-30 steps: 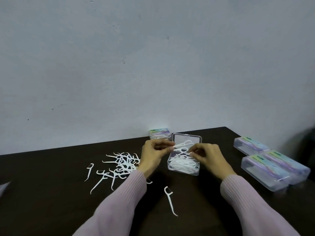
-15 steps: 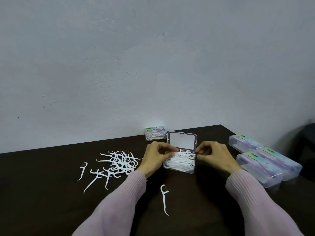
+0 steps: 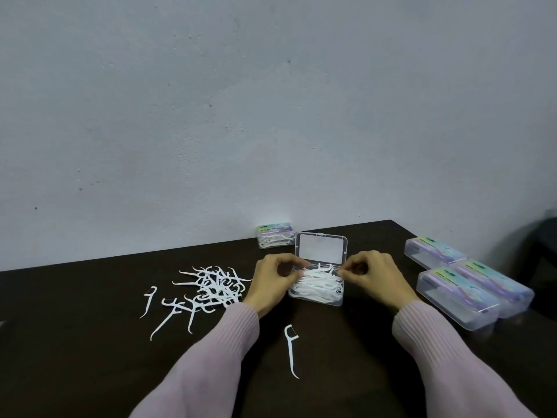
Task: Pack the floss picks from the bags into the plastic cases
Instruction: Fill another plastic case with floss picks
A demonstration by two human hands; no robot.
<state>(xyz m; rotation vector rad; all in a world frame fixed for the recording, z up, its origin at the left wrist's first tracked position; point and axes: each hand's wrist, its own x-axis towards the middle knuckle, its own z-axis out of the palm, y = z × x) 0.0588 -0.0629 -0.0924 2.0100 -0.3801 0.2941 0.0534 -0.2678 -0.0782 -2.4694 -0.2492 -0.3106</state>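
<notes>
The open plastic case sits on the dark table directly between the two hands, its clear lid standing up just beyond the fingertips. It holds a heap of white floss picks. The left hand rests against the case's left end with its fingers curled and its fingertips on the picks at that edge. The right hand is at the case's right end, fingers curled in, thumb and forefinger pinching at the picks there. How many picks either hand grips cannot be told.

Left of the left hand lies a loose tangle of floss picks, too many and too overlapped to count, with three single ones spread out further left. One lone pick lies on the table nearer the person, between the two lilac sleeves.

There are five cases in all: the open one, one closed filled case beyond the left hand by the wall, and three closed cases grouped to the right of the right hand, well apart from it. Nothing lies between the hands and the open case.
</notes>
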